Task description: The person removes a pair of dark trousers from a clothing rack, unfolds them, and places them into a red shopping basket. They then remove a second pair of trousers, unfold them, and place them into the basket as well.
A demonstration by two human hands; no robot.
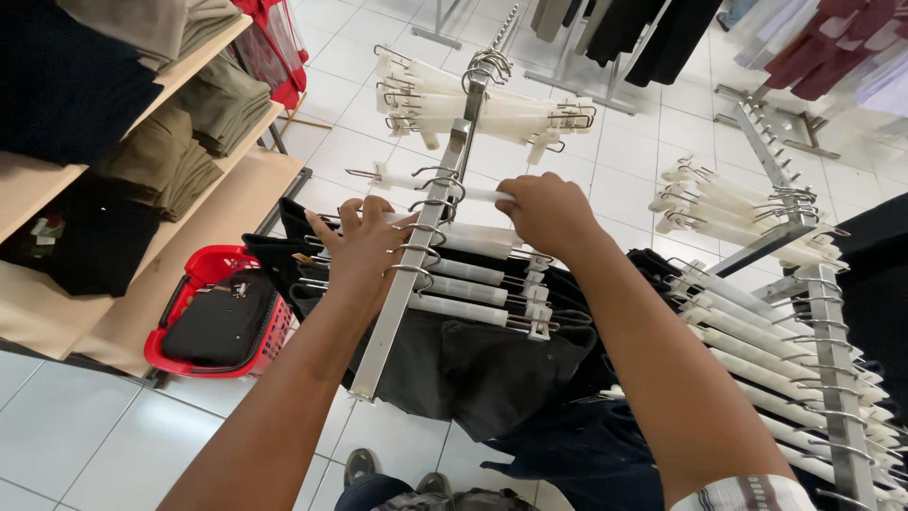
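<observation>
Two hands: both of yours are up at the slanted silver metal display arm (407,293), one on each side of it.
Left hand: your left hand (364,248) lies spread, fingers apart and only slightly bent, resting flat on the row of white plastic clip hangers (473,284) hooked along the arm; it grips nothing that you can see.
Right hand: your right hand (549,213) is curled, knuckles up, its fingers closed on the end of a single white plastic clip hanger (426,180) whose wire hook sits on the arm just above the loaded row.
Hanger position: that hanger lies across the arm, apart from the bunch of empty white hangers (482,104) higher up near the arm's tip.
Garments: dark folded trousers (473,364) hang from the clips under your hands.
Right side: a second slanted metal arm (813,312) carries more white hangers, well apart from your hands.
Left side: a red plastic shopping basket (222,317) holding a black bag stands on the lowest wooden shelf (241,194), below stacks of olive folded clothes (170,161).
Floor: white tiles (76,435) with your shoes visible at the bottom edge.
</observation>
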